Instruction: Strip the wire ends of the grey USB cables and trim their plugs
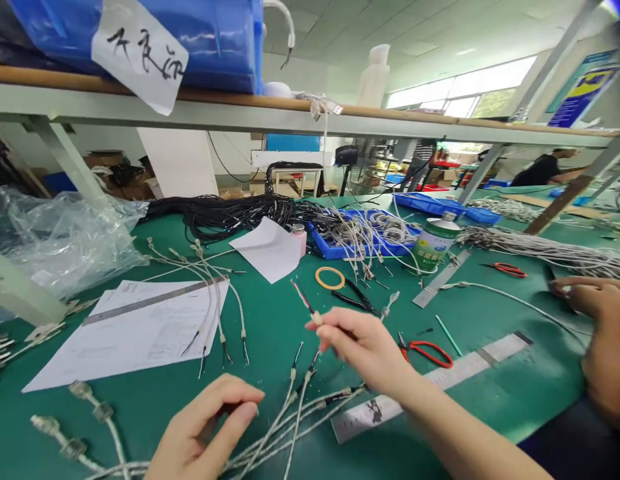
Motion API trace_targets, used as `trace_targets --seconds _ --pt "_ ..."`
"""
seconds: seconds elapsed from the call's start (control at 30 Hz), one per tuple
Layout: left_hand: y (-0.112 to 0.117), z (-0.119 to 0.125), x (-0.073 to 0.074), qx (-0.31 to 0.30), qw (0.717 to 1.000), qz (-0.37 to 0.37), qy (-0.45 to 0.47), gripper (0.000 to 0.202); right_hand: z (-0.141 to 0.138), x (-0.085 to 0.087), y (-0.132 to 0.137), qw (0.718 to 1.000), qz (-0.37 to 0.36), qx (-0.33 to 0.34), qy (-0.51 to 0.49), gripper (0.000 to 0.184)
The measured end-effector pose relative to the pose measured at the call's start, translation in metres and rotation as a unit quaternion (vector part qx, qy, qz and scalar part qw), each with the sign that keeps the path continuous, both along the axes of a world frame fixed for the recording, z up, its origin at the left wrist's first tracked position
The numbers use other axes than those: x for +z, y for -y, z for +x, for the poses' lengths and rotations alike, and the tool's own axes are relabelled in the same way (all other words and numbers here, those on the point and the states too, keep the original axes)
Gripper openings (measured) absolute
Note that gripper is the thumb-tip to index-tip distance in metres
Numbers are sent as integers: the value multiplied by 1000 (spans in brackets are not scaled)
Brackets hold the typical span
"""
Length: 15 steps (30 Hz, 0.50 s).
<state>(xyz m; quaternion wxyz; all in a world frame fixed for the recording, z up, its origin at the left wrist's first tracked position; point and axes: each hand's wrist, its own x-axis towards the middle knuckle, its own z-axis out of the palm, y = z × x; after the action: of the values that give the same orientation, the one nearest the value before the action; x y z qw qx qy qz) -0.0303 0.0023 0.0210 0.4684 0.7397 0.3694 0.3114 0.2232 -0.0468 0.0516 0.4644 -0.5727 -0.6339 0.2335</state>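
My right hand (357, 340) pinches a cable end (316, 316) above the middle of the green table. Thin red, white and black wires (303, 295) fan out beyond its fingertips, up and to the left. Nearer the front edge, my left hand (207, 427) is held with bent fingers, thumb and index tips close together with a narrow gap. Nothing shows between them. Several grey braided cables (290, 413) lie beside it and under my right hand, their stripped ends pointing away from me. Two cables with metal connectors (73, 447) lie at the lower left.
A steel ruler (430, 387), red-handled pliers (430, 353) and black cutters (357, 297) lie around my right hand. Papers (135, 333) with cables across them are at left. Behind stand a green can (433, 243) and a blue tray (335, 250). Another person's hand (603, 320) is at right.
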Motion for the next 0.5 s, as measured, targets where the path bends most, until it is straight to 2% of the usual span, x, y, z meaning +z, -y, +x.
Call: trace_targets --seconds 0.07,0.17,0.3,0.37,0.43,0.5 --pt "3 7 13 5 999 -21 32 20 -22 -6 7 987 -76 64 -128 39" --pt "2 19 24 31 992 -89 87 19 -43 -17 8 956 -155 127 -216 44" --pt "-1 31 19 1 961 -196 194 14 -54 -33 7 915 -206 195 -287 42" --pt "-1 34 13 -10 944 -247 219 13 -56 -40 7 897 -223 206 -322 40" --pt "0 35 9 -8 933 -276 230 12 -58 -45 7 887 -237 204 -340 39" --pt "0 36 5 -11 934 -275 226 13 -60 -47 7 888 -246 197 -335 41"
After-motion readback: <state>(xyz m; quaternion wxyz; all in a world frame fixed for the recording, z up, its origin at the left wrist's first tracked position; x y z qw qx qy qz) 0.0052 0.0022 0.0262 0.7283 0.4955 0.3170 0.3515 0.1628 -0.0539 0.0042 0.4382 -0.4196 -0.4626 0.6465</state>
